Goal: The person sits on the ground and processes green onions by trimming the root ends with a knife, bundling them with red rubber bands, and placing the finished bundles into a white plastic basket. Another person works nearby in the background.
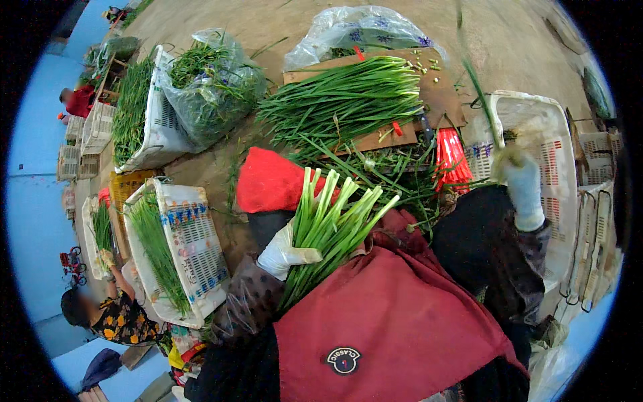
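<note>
My left hand, in a whitish glove, is closed around a bunch of green stalks, pale cut ends up, against the dark red apron. At the right, my gloved right hand is raised beside a white crate; its fingers are blurred, and a long green blade rises from them. In front of me a large pile of green stalks lies on a brown board. A knife rests at the board's right side, near a bundle of red strips.
White plastic crates with greens stand at left and upper left; another white crate is at right. Clear plastic bags hold greens. A person in a flowered top handles greens at far left. A red cloth-like thing covers my knee.
</note>
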